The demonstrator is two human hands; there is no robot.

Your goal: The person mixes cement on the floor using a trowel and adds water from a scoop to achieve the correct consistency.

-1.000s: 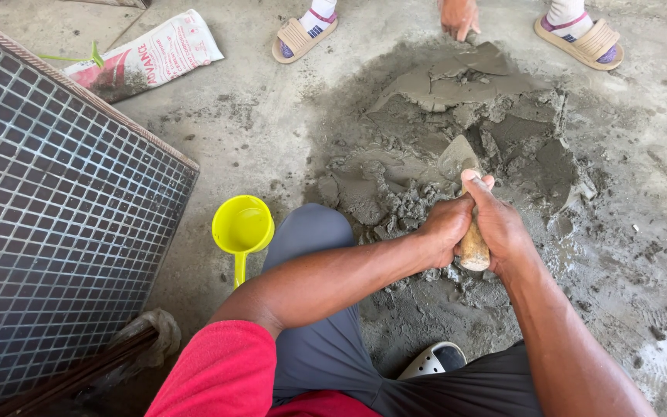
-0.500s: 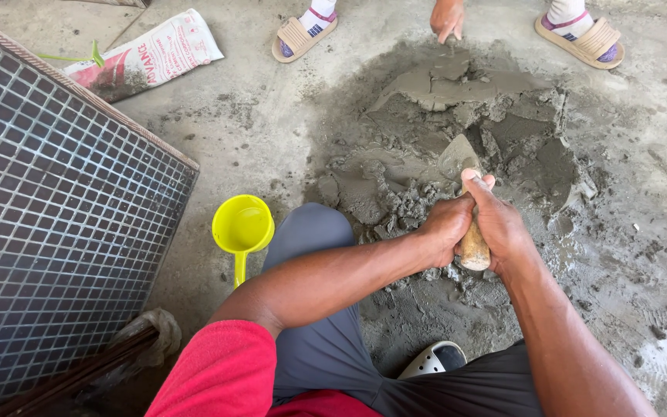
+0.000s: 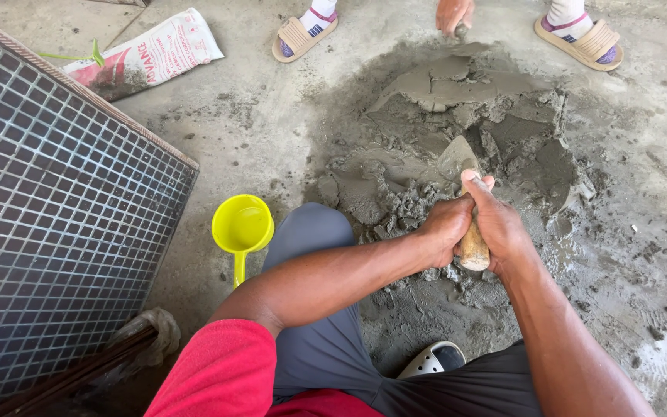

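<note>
A heap of wet grey mortar (image 3: pixel 465 108) is spread on the concrete floor in front of me. Both hands grip one trowel (image 3: pixel 457 158) by its wooden handle (image 3: pixel 474 249). My left hand (image 3: pixel 445 224) wraps the handle from the left, my right hand (image 3: pixel 496 220) from the right, thumb up along it. The metal blade points away from me and rests in the mortar's near edge.
A yellow plastic scoop (image 3: pixel 242 225) lies by my left knee. A slab of small dark mosaic tiles (image 3: pixel 55 216) leans at the left. A cement bag (image 3: pixel 148 55) lies at the back left. Another person's sandalled feet (image 3: pixel 303 35) and hand (image 3: pixel 455 14) are beyond the mortar.
The other person's hand has shifted slightly at the far edge of the mortar. My hands and the trowel stay in place.
</note>
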